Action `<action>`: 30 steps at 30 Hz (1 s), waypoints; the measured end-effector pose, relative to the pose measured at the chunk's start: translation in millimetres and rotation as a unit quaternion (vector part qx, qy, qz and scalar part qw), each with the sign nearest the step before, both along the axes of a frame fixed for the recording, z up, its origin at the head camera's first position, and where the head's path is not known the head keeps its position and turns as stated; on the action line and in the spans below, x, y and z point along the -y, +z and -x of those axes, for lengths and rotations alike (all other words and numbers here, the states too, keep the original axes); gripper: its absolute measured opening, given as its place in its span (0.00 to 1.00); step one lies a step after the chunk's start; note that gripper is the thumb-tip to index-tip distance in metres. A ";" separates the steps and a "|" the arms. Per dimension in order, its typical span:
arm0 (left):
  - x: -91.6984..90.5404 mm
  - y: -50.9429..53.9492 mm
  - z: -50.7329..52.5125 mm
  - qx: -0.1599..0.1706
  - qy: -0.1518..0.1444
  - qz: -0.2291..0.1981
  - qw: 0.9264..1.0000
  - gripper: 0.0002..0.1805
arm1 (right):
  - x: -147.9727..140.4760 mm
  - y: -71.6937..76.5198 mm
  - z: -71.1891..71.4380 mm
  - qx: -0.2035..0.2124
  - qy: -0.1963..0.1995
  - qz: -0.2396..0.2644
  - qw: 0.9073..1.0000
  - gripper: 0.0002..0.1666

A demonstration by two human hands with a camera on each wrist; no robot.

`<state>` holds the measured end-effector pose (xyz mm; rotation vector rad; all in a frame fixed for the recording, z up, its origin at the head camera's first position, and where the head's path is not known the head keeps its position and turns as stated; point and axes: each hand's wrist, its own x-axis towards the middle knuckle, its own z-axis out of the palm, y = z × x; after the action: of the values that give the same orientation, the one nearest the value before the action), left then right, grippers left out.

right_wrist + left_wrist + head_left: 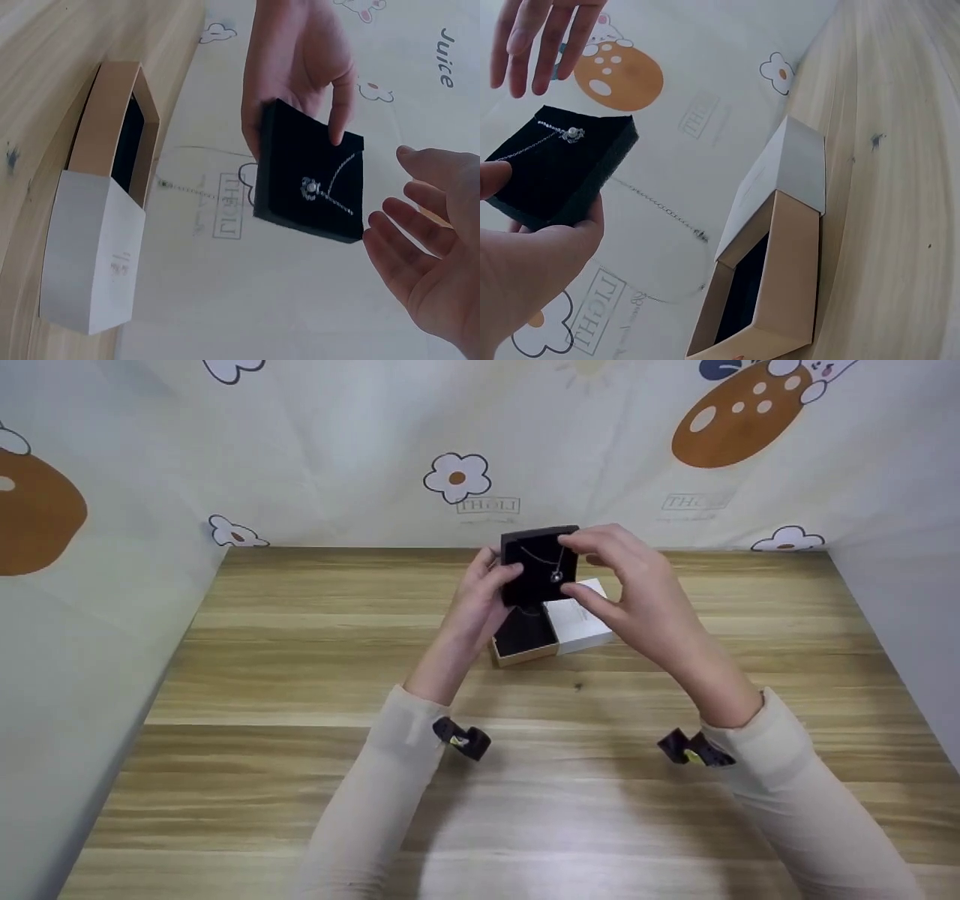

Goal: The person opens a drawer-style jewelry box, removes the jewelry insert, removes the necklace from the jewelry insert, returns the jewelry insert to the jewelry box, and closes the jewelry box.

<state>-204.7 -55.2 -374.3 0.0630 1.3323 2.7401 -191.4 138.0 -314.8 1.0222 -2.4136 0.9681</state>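
Observation:
A black foam pad is raised above the table, a silver necklace with a small flower-like pendant lying across its face. My left hand grips the pad by its side, thumb on the front. At the pad's other side is my right hand, thumb and fingers spread; in the right wrist view the right hand has its fingers extended beside the pad's edge. Behind the pad the chain hangs down with its clasp. Below stand an open box with a dark inside and a white box part touching it.
The wooden table meets a patterned cloth backdrop at its far edge. Pale side walls rise left and right. Black bands are on both sleeves.

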 end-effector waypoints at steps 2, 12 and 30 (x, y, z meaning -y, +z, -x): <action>-1.8 0.8 -0.7 -0.001 0.003 0.004 1.000 0.10 | 3.0 -1.2 0.0 -0.003 0.007 0.008 1.000 0.25; -8.2 4.6 -4.7 -0.016 -0.007 0.028 0.999 0.10 | 15.1 -6.4 0.9 0.007 -0.005 0.030 1.000 0.21; -13.5 5.5 -10.3 -0.046 -0.004 0.060 0.997 0.13 | 20.1 -17.2 5.7 -0.010 -0.051 0.055 0.997 0.17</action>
<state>-194.3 -41.7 -368.8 0.1870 1.5134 2.6727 -197.1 118.0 -332.0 0.8582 -2.3433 1.0360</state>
